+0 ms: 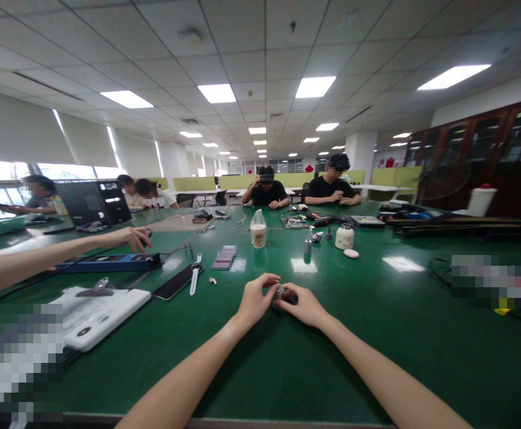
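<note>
Together, a person's left hand (258,295) and right hand (303,304) held one small metal piece (279,292) over a green table (260,381), nearer the viewer than a bagged cup (258,235) and slightly to its right. The left thumb and fingertips were closed on one side of the piece and the right thumb and fingers pinched it from the other; they hid much of it, so whether its base touched the table could not be told. To the right of the cup stood a metal cylinder (308,246), and further right a white jar (345,237) with a round pink disc (351,254) lying just in front. To the left of the cup and nearer the viewer, a white watch (195,274) lay across the end of a black phone (173,285), with a small earbud (212,280) just beside it. Well left of the cup were a white clipboard (128,298) and a long blue box (108,263), with a co-worker's hand (130,238) above the box, its fingers bent. Beyond the cup sat two people (271,192) in black tops.
</note>
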Tool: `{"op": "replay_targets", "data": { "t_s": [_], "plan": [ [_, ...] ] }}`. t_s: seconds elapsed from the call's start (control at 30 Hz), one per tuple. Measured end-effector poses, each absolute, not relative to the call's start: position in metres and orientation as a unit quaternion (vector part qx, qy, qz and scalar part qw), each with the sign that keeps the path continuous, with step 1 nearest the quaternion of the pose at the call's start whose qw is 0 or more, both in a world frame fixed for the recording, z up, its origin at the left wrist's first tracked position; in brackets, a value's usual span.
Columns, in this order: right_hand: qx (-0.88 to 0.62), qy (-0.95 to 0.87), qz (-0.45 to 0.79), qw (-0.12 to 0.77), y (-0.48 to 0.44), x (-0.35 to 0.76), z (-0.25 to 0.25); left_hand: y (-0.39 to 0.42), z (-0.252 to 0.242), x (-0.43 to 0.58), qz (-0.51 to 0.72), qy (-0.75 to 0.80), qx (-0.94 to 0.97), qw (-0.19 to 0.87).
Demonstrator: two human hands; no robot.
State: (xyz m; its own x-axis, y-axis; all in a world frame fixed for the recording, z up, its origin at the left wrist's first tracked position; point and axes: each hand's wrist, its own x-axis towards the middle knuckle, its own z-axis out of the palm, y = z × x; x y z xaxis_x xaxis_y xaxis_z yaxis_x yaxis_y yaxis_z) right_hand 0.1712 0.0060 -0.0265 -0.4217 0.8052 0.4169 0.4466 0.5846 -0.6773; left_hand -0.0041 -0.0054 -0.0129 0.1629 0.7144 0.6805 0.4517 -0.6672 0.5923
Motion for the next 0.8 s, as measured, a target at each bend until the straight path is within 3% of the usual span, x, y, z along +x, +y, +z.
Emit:
{"op": "replay_targets", "data": {
  "t_s": [0.57,0.73,0.8],
  "plan": [
    [-0.409,-0.815,0.220,0.347,0.005,0.171,-0.026,-0.006,-0.012,-0.001,0.506,0.393,0.758,0.125],
    [-0.475,-0.842,0.007,0.255,-0.025,0.180,0.022,-0.007,-0.012,0.000,0.503,0.398,0.757,0.127],
    [-0.447,-0.832,-0.061,0.322,-0.048,0.182,0.040,-0.008,-0.012,0.000,0.505,0.401,0.753,0.132]
  ]
}}
